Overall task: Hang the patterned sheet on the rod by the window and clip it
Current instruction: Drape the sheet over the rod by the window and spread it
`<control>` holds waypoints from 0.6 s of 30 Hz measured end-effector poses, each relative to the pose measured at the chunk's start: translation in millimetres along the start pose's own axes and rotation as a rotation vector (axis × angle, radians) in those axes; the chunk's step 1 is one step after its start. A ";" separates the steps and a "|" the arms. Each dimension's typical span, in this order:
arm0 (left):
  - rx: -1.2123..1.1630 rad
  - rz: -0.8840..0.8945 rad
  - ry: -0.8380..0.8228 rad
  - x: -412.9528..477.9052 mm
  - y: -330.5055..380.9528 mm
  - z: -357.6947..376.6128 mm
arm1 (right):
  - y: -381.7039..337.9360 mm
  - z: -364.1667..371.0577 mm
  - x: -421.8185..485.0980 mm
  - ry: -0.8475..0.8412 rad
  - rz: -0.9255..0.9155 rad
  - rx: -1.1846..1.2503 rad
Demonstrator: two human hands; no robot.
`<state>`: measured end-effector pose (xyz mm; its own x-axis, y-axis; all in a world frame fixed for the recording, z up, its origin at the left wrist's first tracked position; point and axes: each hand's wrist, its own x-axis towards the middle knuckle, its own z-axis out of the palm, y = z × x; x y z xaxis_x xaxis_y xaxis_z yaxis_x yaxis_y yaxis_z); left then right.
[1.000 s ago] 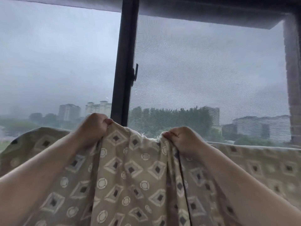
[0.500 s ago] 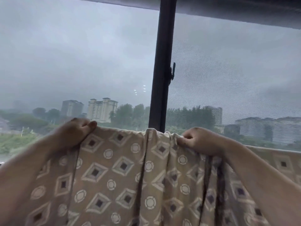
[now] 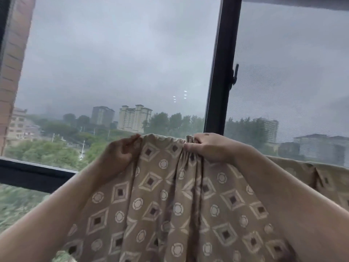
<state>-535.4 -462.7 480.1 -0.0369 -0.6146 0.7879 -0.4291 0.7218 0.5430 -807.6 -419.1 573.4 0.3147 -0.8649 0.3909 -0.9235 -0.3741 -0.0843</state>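
Both hands are raised in front of the window, forearms angling up from the lower corners and converging toward the top edge of one patterned sheet [image 3: 170, 201]. Left hand [image 3: 120, 154] has its fingers curled round the sheet's upper left corner, thumb tucked against the cloth. Right hand [image 3: 209, 146] grips a bunched gather of the top hem, thumb pressed along the front and fingers wrapped over the back. Between the two hands the hem runs in a short, slightly puckered line; below them the fabric hangs in loose vertical folds, tan with cream diamonds and rings. Past the right forearm, more of the same sheet stretches off to the right, draped level over something I cannot make out, so whether that is the rod is unclear.

Behind the hands stands one dark vertical window post [image 3: 221, 72], rising just above the right hand, with a single small latch [image 3: 235, 74] on its right side. One dark sill bar [image 3: 32, 173] crosses below the left forearm.
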 end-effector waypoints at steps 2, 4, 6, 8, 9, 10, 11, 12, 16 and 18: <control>0.232 0.057 0.169 -15.8 -7.9 4.0 | 2.2 5.2 0.7 0.082 -0.024 -0.044; 0.514 0.148 0.348 -37.4 -15.5 8.3 | 5.5 9.1 1.8 0.138 -0.032 -0.109; 0.660 0.170 0.303 -63.3 -19.2 16.3 | 7.9 10.8 1.7 0.169 -0.022 -0.140; 0.806 0.156 0.172 -79.2 -30.1 26.7 | 10.4 12.6 1.7 0.180 -0.015 -0.162; 0.864 0.154 0.116 -81.3 -33.5 32.4 | 11.5 14.1 1.8 0.185 -0.012 -0.172; 0.893 0.158 0.090 -80.5 -33.2 36.3 | 11.8 15.0 1.9 0.192 -0.012 -0.179; 0.897 0.189 0.092 -77.8 -34.0 39.6 | 11.4 15.8 2.5 0.200 -0.012 -0.183; 0.868 0.193 0.081 -75.6 -32.5 40.9 | 10.9 16.2 2.6 0.204 -0.010 -0.183; 0.503 0.173 0.126 -68.8 -28.2 39.1 | 13.9 17.3 5.0 0.203 0.017 -0.201; 0.217 0.099 0.171 -64.3 -11.0 36.4 | 16.9 18.1 6.3 0.213 0.014 -0.215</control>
<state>-561.1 -442.7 412.9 0.0565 -0.4684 0.8817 -0.6150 0.6793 0.4004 -817.3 -437.0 557.9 0.2696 -0.7713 0.5765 -0.9598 -0.2638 0.0960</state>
